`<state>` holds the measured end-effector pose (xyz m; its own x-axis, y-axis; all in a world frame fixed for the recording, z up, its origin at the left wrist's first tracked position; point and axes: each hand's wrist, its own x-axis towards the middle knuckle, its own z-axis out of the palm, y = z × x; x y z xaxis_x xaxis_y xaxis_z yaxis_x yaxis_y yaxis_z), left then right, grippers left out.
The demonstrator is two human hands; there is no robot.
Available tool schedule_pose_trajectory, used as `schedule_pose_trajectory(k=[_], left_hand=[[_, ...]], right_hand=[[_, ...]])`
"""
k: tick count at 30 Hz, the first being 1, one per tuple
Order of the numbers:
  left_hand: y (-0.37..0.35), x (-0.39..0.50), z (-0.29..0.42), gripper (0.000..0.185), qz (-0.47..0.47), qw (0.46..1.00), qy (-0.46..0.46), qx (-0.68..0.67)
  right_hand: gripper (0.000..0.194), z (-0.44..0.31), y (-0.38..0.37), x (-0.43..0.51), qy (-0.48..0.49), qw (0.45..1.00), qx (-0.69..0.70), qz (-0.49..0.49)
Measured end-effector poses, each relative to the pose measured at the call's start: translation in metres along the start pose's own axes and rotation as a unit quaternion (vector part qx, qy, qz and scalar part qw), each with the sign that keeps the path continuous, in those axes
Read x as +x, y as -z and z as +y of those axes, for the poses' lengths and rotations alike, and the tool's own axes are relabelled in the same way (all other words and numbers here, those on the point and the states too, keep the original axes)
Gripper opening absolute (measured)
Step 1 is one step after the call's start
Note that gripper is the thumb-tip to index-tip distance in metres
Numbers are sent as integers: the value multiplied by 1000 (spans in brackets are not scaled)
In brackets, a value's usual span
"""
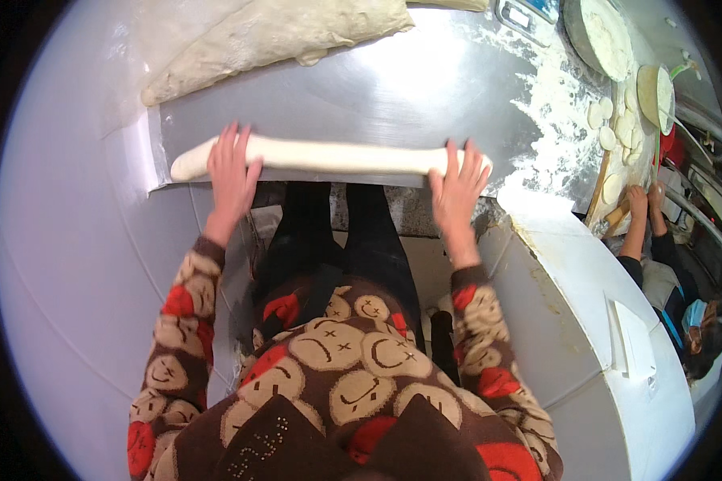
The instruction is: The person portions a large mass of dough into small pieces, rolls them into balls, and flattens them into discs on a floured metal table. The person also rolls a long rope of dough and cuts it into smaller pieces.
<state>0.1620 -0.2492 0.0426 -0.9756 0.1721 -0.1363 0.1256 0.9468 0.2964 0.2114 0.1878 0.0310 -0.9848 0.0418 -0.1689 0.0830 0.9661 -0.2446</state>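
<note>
A long, smooth roll of pale dough lies across the near edge of a metal worktop. My left hand rests over the roll toward its left end, fingers spread across the top. Toward the right end, my right hand lies on it the same way, thumb apart from the fingers. Both palms face down, and neither hand wraps around the dough. The roll's tapered left tip sticks out past my left hand. Beyond it, a large slab of dough covers the back left of the worktop.
Loose flour covers the worktop's right side. A flour basin, a scale, a smaller bowl and several dough discs stand beyond. At far right, another person's hands hold a rolling pin. A white cabinet is at my right.
</note>
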Motion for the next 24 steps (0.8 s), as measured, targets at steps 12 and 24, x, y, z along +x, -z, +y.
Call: schedule_pose_trajectory(k=[12, 24], left_hand=[[-14, 81, 62, 61, 9, 991, -128, -36], [-12, 129, -18, 41, 7, 999, -11, 46]], right_hand=[[50, -200, -24, 120, 137, 979, 98, 116], [63, -118, -27, 187, 19, 996, 19, 90]])
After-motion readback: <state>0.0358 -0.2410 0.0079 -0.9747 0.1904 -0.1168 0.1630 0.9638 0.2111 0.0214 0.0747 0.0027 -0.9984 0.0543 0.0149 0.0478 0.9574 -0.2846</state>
